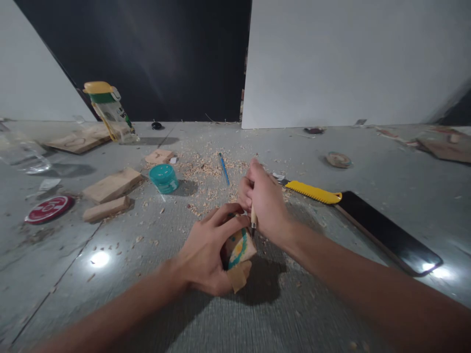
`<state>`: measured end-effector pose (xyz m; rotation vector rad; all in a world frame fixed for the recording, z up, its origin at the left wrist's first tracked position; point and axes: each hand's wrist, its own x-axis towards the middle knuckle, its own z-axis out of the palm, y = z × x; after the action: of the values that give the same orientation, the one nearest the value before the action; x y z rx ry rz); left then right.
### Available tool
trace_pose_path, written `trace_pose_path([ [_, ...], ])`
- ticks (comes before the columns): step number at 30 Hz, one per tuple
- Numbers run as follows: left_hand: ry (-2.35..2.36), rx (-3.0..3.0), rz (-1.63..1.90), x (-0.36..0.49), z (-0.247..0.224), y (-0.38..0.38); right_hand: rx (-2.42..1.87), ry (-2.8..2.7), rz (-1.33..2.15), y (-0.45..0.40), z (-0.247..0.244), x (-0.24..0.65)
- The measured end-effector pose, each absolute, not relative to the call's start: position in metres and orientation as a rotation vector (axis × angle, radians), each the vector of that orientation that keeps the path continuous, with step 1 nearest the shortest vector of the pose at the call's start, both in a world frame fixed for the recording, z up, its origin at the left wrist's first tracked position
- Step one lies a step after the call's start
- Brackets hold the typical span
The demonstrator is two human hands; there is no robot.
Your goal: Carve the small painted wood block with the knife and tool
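My left hand [209,250] is wrapped round a small wooden block [241,247] with teal and yellow paint on its face. A strip of tan tape covers the thumb of that hand. Over the block's right side, my right hand [263,196] is closed round a carving tool [253,220] with a pale wooden handle, its dark metal tip pointing down by the block's right edge. Whether the tip touches the wood I cannot tell. Wood shavings [202,166] lie beyond both hands, with a blue stick [223,169] among them.
A yellow cutter [312,191] and a black phone [386,230] lie at right. On the left are a teal jar [164,178], wood pieces [112,185], a red badge [49,210] and a yellow-capped bottle [112,113]. A round wood slice [338,159] sits further back.
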<state>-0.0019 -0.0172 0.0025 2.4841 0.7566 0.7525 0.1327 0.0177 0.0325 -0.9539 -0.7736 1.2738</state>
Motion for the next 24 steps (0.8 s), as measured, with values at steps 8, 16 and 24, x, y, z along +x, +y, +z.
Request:
trace_pose_path([
  [8, 0.766, 2.483, 0.754, -0.0014, 0.0026, -0.0168, -0.926, -0.767, 1.326, 0.0146, 0.0303, 0.1319],
  [16, 0.759, 2.476, 0.743, -0.0013, 0.0035, -0.0174, -0.993, -0.838, 1.285, 0.0117, 0.0304, 0.1313],
  [24, 0.79, 2.469, 0.737, -0.0007, 0.0024, -0.0181, -1.062, -0.855, 1.323, 0.0103, 0.0294, 0.1332],
])
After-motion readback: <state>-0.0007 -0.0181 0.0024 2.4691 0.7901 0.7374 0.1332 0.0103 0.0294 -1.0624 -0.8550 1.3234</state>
